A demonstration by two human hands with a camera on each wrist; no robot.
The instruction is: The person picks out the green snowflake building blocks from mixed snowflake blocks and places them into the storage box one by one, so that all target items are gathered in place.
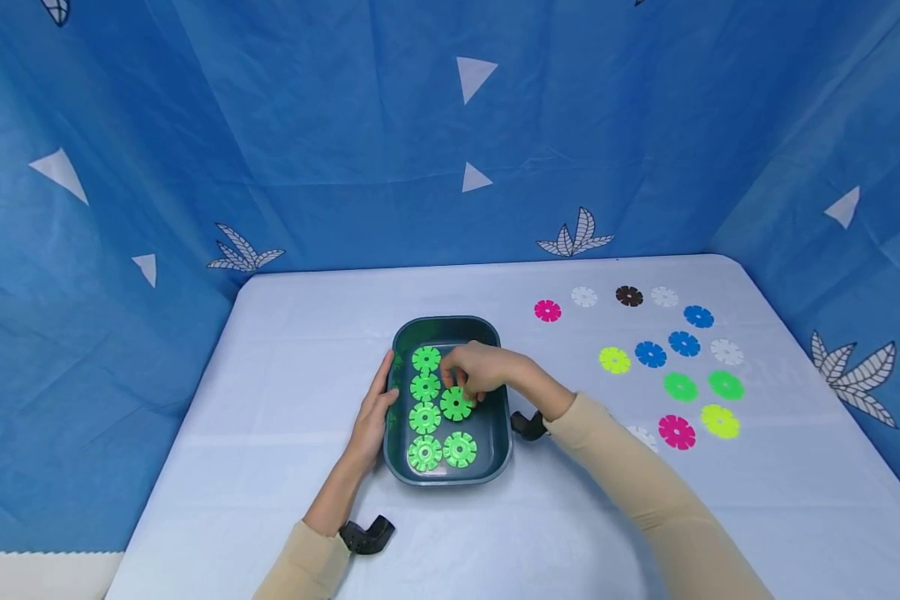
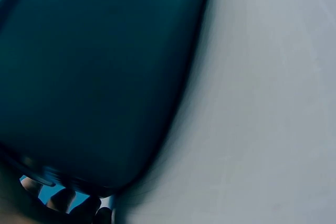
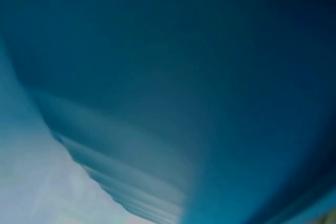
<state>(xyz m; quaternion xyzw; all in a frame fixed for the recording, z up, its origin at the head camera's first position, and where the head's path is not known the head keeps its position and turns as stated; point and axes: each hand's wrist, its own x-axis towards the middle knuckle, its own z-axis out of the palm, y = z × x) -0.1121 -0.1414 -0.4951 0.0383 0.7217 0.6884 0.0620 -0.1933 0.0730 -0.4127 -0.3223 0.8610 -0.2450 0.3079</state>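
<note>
A dark teal tray (image 1: 447, 479) stands on the table, holding several green snowflake discs (image 1: 424, 417), most in a column along its left side. My left hand (image 1: 369, 421) rests against the tray's left wall, fingers extended along it and thumb at the rim; its fingertips (image 2: 62, 199) show past the tray edge in the left wrist view. My right hand (image 1: 480, 368) reaches over the right rim into the tray, its fingers pinching a green snowflake disc (image 1: 456, 405). The tray's outside fills much of both wrist views, and my right hand is hidden in its own.
Loose snowflake discs lie on the right of the white table (image 1: 285, 375): pink (image 1: 677, 432), yellow (image 1: 615, 360), blue (image 1: 650, 354), white (image 1: 727, 352), brown (image 1: 629, 296) and green (image 1: 680, 387). A blue curtain (image 1: 330, 150) hangs around the back and sides.
</note>
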